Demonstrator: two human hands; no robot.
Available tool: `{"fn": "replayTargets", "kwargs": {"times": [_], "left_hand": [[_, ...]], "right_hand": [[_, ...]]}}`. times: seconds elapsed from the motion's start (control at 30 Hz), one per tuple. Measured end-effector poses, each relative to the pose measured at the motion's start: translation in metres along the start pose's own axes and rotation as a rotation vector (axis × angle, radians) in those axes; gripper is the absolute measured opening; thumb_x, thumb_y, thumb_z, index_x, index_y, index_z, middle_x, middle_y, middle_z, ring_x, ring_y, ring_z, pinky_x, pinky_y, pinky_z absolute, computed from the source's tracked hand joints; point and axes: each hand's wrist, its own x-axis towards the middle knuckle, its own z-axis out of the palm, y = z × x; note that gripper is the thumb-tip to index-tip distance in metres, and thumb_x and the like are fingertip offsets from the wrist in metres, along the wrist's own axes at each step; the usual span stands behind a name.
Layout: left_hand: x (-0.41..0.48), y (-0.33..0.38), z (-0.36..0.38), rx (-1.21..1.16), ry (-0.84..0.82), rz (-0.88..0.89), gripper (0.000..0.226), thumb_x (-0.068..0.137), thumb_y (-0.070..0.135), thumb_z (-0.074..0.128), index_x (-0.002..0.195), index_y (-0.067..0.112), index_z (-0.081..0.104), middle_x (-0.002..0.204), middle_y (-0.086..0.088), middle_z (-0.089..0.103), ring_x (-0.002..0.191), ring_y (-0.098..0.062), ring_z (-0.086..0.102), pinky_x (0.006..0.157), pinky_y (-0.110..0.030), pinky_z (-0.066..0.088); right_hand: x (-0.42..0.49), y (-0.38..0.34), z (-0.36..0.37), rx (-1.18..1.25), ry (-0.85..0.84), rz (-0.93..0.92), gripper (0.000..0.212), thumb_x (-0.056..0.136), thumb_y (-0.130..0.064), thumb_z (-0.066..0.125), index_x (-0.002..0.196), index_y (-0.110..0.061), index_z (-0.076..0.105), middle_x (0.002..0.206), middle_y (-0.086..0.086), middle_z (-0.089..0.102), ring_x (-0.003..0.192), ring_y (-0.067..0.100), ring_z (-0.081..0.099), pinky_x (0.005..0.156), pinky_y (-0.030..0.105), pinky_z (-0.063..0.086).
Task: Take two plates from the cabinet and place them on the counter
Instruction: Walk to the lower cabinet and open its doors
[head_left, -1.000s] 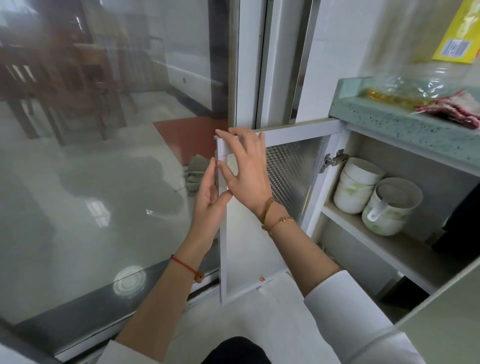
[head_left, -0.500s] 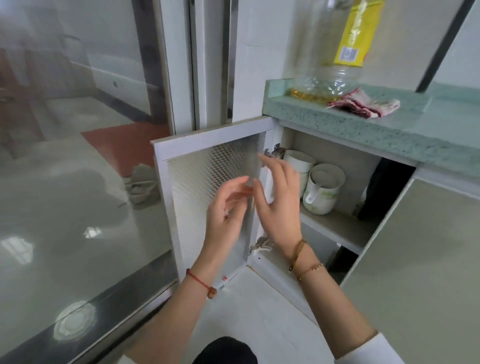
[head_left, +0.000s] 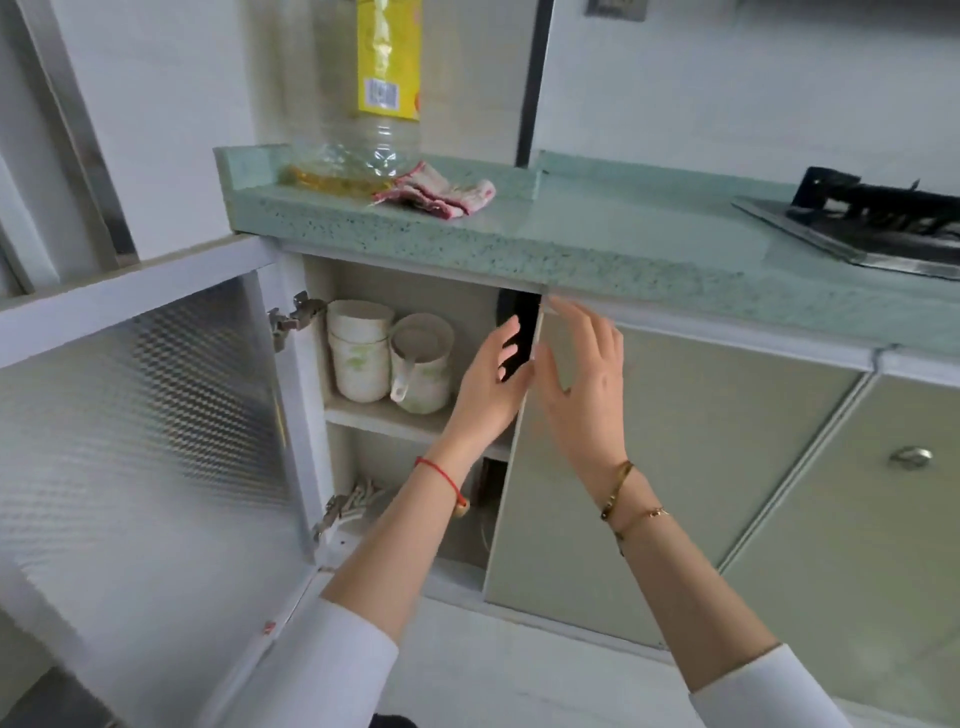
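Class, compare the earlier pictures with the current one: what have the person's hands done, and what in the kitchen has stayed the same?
Both hands let go of the white textured-glass cabinet door, now swung wide open, and moved right to the edge of the neighbouring beige cabinet door. The left hand reaches behind that edge; the right hand rests on its front. Unchanged: white stacked bowls and white cup on the shelf.

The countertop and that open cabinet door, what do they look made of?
The countertop looks like polished pale-green stone or composite: dark speckles along its edge, glossy top. The open cabinet door seems a pale metal-looking frame around patterned, frosted glass or plastic, given its diamond texture.
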Motion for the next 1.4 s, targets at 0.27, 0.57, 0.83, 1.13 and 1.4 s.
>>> {"fn": "replayTargets", "kwargs": {"times": [0.27, 0.57, 0.83, 1.13, 1.4], "left_hand": [[0.026, 0.001, 0.020, 0.100, -0.065, 0.020, 0.071, 0.099, 0.022, 0.056, 0.158, 0.013, 0.018, 0.166, -0.003, 0.023, 0.154, -0.016, 0.022, 0.124, -0.034, 0.020], [0.034, -0.022, 0.005, 0.104, -0.060, 0.141, 0.047, 0.098, 0.014, 0.054, 0.144, 0.011, 0.046, 0.142, -0.003, 0.057, 0.130, -0.019, 0.055, 0.112, -0.036, 0.044], [-0.033, -0.032, 0.003, -0.074, -0.035, 0.343, 0.031, 0.091, 0.015, 0.070, 0.121, 0.010, 0.064, 0.108, 0.003, 0.072, 0.093, -0.002, 0.068, 0.084, -0.015, 0.053], [-0.118, -0.015, 0.047, -0.229, -0.155, 0.554, 0.026, 0.078, 0.019, 0.080, 0.100, 0.014, 0.067, 0.093, 0.004, 0.073, 0.083, -0.014, 0.074, 0.080, -0.024, 0.060], [-0.167, -0.003, 0.118, -0.350, -0.210, 0.647, 0.031, 0.075, 0.006, 0.082, 0.101, 0.015, 0.067, 0.090, -0.001, 0.071, 0.079, -0.013, 0.070, 0.073, -0.025, 0.059]], "right_hand": [[0.015, 0.004, -0.014, -0.097, 0.039, 0.030, 0.044, 0.093, -0.017, 0.049, 0.137, -0.016, 0.052, 0.135, 0.000, 0.053, 0.130, 0.020, 0.043, 0.111, 0.020, 0.028], [0.003, 0.011, -0.001, -0.164, 0.071, -0.016, 0.047, 0.095, -0.020, 0.051, 0.141, -0.016, 0.049, 0.139, 0.003, 0.052, 0.128, 0.025, 0.044, 0.112, 0.033, 0.034], [-0.048, -0.012, -0.039, -0.265, 0.174, -0.093, 0.050, 0.096, -0.034, 0.056, 0.144, -0.023, 0.046, 0.140, -0.002, 0.050, 0.128, 0.015, 0.040, 0.109, 0.012, 0.026], [-0.112, -0.043, -0.120, -0.340, 0.191, -0.123, 0.050, 0.089, -0.033, 0.067, 0.135, -0.017, 0.055, 0.137, -0.002, 0.053, 0.125, 0.019, 0.049, 0.097, 0.040, 0.051], [-0.153, -0.040, -0.177, -0.366, 0.396, -0.077, 0.046, 0.085, -0.016, 0.073, 0.128, -0.014, 0.056, 0.129, -0.001, 0.059, 0.113, 0.022, 0.057, 0.089, 0.032, 0.054]]}}
